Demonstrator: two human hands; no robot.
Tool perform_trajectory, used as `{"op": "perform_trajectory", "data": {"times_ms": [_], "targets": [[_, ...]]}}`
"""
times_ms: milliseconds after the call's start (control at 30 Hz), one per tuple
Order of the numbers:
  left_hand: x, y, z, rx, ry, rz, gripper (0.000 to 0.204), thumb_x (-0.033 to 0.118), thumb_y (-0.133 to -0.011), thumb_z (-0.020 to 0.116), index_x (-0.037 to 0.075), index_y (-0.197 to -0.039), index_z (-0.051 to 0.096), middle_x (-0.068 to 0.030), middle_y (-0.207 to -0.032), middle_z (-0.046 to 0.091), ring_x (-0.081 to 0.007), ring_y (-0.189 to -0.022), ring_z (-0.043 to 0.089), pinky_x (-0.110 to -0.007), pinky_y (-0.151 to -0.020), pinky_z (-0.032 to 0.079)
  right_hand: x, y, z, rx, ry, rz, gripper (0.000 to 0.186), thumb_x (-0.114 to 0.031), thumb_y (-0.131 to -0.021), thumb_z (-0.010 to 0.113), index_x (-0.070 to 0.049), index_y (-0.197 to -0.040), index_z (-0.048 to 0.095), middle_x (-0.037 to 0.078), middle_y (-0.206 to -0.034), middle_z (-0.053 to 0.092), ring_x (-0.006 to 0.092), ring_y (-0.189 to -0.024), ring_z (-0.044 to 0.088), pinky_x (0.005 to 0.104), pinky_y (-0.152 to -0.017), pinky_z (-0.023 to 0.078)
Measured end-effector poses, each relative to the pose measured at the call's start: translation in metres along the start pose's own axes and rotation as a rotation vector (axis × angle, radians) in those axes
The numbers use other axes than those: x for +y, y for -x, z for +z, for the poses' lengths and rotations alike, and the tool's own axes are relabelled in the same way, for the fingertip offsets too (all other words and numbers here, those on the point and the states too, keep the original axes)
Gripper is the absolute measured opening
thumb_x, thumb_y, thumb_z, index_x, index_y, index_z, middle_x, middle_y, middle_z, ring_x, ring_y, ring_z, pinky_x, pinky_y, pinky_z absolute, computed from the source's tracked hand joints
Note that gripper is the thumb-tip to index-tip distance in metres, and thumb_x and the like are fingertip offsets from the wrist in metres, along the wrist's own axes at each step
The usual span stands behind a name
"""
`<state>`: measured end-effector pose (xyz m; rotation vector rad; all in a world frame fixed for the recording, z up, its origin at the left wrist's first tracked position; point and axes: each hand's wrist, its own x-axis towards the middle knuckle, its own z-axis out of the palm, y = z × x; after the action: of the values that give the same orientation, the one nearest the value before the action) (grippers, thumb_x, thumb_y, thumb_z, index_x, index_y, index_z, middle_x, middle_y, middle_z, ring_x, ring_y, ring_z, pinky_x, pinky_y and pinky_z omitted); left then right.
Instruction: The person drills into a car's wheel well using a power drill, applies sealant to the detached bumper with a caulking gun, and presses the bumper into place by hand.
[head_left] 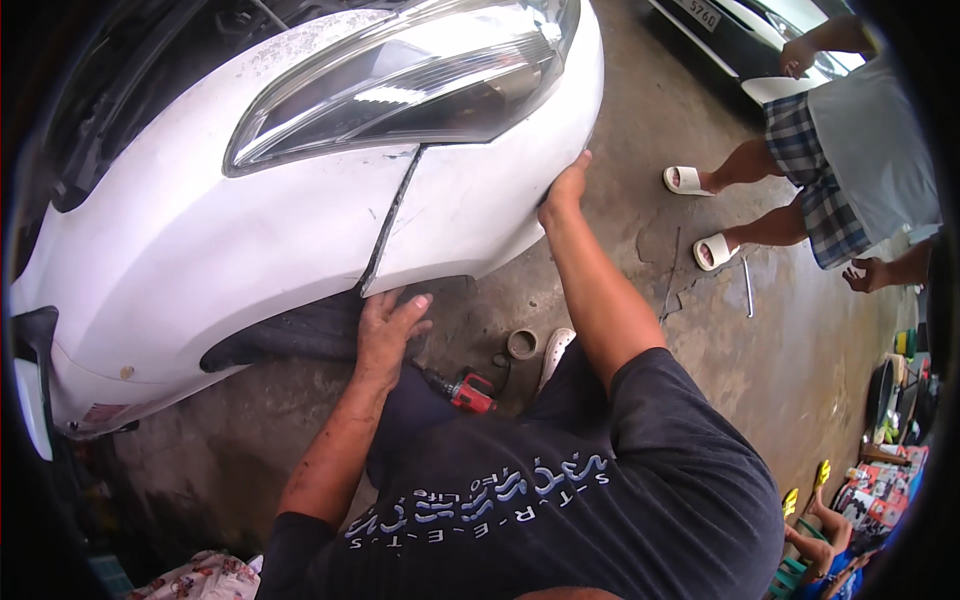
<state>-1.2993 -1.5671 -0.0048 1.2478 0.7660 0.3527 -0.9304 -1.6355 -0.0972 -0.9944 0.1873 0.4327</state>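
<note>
A white car's front corner takes up the upper left, with its clear headlight (pixel 400 100), white fender (pixel 190 230) and white front bumper (pixel 480 200). A dark, uneven gap (pixel 392 215) runs between fender and bumper down to the wheel arch. My left hand (pixel 385 335) is at the bottom of that gap, touching the panel edge, its thumb and fingers apart. My right hand (pixel 566 190) grips the bumper's outer side; the thumb shows and the other fingers are mostly hidden against it. Below the arch part of the black tire (pixel 290 335) is visible.
A red power tool (pixel 472 392) and a roll of tape (pixel 522 344) lie on the concrete floor by my legs. To the right stands a person in plaid shorts (pixel 820 180), near a metal wrench (pixel 748 288). Another car (pixel 730 40) is beyond. Someone sits at lower right.
</note>
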Motion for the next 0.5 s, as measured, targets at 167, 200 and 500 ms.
{"op": "perform_trajectory", "data": {"times_ms": [167, 200, 500], "targets": [[0.008, -0.003, -0.001, -0.005, 0.013, -0.015, 0.075, 0.02, -0.101, 0.077, -0.001, -0.163, 0.04, -0.0217, -0.163, 0.051, -0.0299, -0.13, 0.067, -0.039, -0.092, 0.062, -0.011, 0.014, 0.01, -0.015, -0.035, -0.033, 0.074, -0.055, -0.118, 0.018, -0.002, -0.167, 0.037, 0.017, -0.163, 0.052, 0.0329, -0.147, 0.054, 0.0449, -0.124, 0.041], [0.009, -0.004, -0.003, 0.002, 0.028, -0.029, 0.079, 0.019, -0.099, 0.08, -0.001, -0.164, 0.039, -0.0233, -0.163, 0.051, -0.0286, -0.13, 0.067, -0.038, -0.091, 0.062, -0.011, 0.018, 0.013, -0.001, -0.032, -0.041, 0.074, -0.054, -0.118, 0.018, -0.001, -0.166, 0.038, 0.017, -0.162, 0.053, 0.0328, -0.146, 0.055, 0.0449, -0.124, 0.042], [0.016, 0.023, 0.013, -0.189, -0.461, -0.153, 0.047, 0.019, -0.099, 0.081, -0.005, -0.136, 0.064, -0.0159, -0.116, 0.079, -0.0196, -0.087, 0.078, -0.03, -0.076, 0.062, -0.006, 0.009, 0.012, 0.015, -0.044, -0.077, 0.075, -0.054, -0.117, 0.016, -0.001, -0.161, 0.047, 0.015, -0.159, 0.057, 0.032, -0.145, 0.055, 0.0446, -0.123, 0.042]]}}
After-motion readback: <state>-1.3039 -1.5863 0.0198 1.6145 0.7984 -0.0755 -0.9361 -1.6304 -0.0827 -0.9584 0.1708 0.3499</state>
